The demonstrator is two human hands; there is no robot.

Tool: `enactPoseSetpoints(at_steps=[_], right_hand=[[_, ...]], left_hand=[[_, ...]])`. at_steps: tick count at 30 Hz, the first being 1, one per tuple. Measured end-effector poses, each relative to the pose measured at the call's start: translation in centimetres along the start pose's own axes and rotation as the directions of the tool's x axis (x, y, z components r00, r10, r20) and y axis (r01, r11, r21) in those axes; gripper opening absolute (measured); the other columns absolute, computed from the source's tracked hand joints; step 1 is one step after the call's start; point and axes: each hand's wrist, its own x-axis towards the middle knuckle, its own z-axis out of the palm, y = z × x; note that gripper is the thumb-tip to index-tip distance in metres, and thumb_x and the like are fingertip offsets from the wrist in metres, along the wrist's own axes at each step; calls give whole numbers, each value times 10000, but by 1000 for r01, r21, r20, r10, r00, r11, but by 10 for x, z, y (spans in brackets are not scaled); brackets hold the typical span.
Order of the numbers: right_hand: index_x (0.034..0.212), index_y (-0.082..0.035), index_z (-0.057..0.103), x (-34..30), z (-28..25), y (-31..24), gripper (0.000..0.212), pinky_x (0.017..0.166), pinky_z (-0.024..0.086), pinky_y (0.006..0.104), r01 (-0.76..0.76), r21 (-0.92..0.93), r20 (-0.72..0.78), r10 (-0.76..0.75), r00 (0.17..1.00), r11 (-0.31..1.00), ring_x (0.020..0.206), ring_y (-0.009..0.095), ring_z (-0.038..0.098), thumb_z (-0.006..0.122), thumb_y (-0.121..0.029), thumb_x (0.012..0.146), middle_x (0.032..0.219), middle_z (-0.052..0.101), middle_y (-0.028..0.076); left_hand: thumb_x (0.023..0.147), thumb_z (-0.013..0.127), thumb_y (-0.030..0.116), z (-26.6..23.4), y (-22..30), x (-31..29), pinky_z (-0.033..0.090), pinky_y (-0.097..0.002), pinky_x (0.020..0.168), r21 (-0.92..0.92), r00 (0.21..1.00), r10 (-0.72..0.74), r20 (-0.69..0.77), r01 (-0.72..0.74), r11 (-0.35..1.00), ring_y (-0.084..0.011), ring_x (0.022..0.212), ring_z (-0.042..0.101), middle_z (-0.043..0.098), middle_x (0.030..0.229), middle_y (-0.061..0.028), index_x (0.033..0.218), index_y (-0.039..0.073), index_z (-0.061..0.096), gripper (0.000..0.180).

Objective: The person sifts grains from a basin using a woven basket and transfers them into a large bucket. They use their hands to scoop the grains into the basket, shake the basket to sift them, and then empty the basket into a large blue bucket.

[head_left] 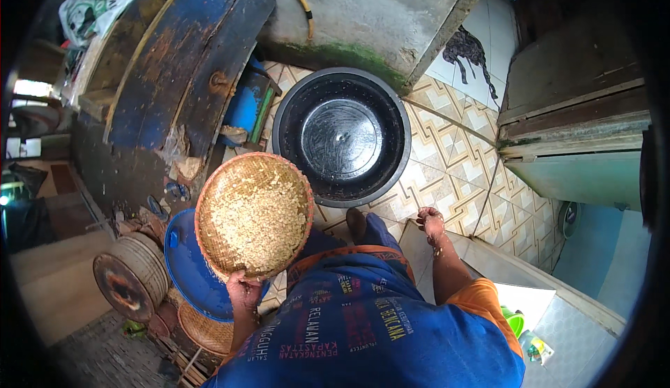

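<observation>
My left hand [244,292] grips the near rim of a round woven bamboo basket [305,178] with an orange-red edge. A layer of pale yellow, bean-like pieces [255,217] covers most of its inside. The basket is held above the left part of a blue round lid or tray [183,262]. To the right, my right hand [431,222] hangs over the tiles with its fingers curled in; whether anything small is in them cannot be seen. Pale bits stick to that wrist. A large black basin [342,133] stands on the floor ahead, between the hands, with a wet, shiny bottom.
Beside the basin at left leans a worn blue wooden structure [167,53]. A concrete wall [363,18] with green moss rises behind it. Lower left are a rusty drum [124,287] and another woven basket [206,329]. At right is a low tiled ledge [516,269].
</observation>
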Motion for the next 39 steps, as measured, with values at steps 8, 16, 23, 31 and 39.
enactPoseSetpoints(at_steps=[8,16,23,31,39], right_hand=[[938,-102,580,14,-13,33,190,592,465,338,-72,-81,73,78,994,994,701,171,594,618,-279,879,808,611,13],[997,-116,575,29,-11,52,197,586,462,355,-138,-164,116,158,981,977,692,175,588,611,-269,878,809,614,17],[896,-106,589,26,27,24,175,515,439,310,1,-170,230,38,973,985,545,156,524,616,-278,880,682,566,13],[1171,40,497,-59,169,-17,398,857,472,369,856,-355,517,-683,515,377,957,285,595,642,-132,842,1056,603,195],[1368,-146,416,-350,396,-46,843,1076,286,456,857,154,984,-7,-181,-492,1297,402,323,805,-246,627,1369,379,204]], left_hand=[[643,587,98,-76,-17,-70,494,-491,800,-58,971,188,-149,-198,978,-280,984,604,636,1067,-76,1086,77,564,444],[647,617,124,-129,-47,-109,493,-454,764,-108,918,220,-331,-269,957,-250,864,605,639,962,-57,1029,93,574,385],[666,580,94,-167,-48,-111,484,-511,828,-305,930,286,-233,-349,886,-300,1025,590,618,1096,-93,1094,78,547,429],[739,569,105,-238,-8,-100,407,-218,436,-428,949,287,-132,-316,847,-120,489,457,529,691,-11,917,49,545,188],[799,534,121,-299,37,-102,576,-367,640,-462,953,262,-155,-304,833,-256,820,655,614,1045,-143,1198,-8,461,426]])
